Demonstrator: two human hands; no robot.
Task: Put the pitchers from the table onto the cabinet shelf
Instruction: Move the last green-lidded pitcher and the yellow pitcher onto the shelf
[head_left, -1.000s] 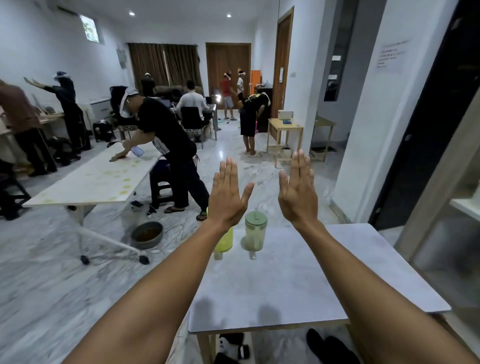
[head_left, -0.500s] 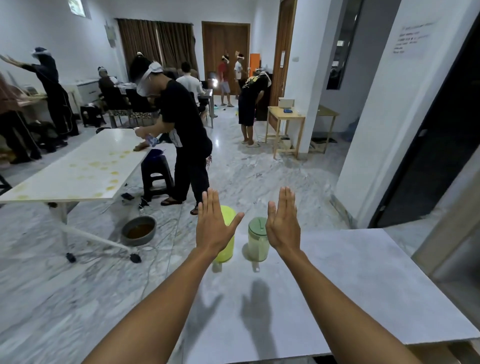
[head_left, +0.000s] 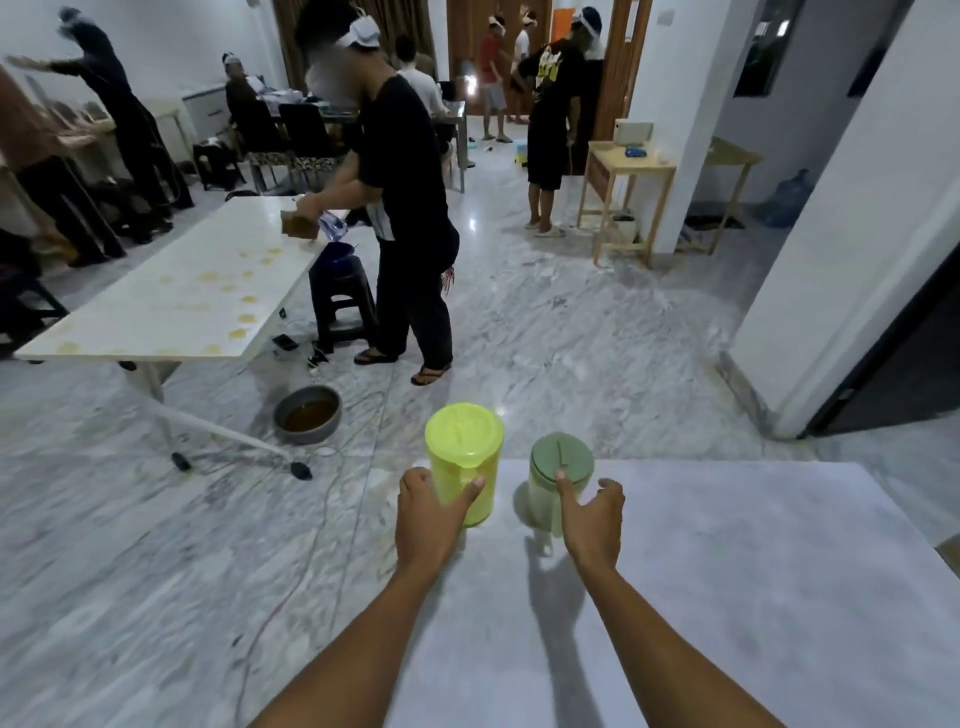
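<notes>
Two lidded pitchers stand at the far left corner of the pale marble-look table (head_left: 753, 597). The yellow pitcher (head_left: 464, 441) is on the left, and my left hand (head_left: 431, 514) wraps its near side, thumb on the front and fingers round the left. The green pitcher (head_left: 561, 457) stands just to its right. My right hand (head_left: 592, 519) is at its right side with the thumb tip on the lid rim and the fingers spread, not closed round it. No cabinet shelf is in view.
A person in black (head_left: 405, 208) stands just beyond, by a stained white table (head_left: 171, 301) and a dark stool (head_left: 343, 306). On the floor lie a metal bowl (head_left: 307, 414) and cables. A white wall corner (head_left: 857, 234) rises at right. Several people stand farther back.
Both hands dropped from raised, flat and open down to the pitchers. The left closed round the yellow one and the right reached the green one. The view tilted down and moved closer.
</notes>
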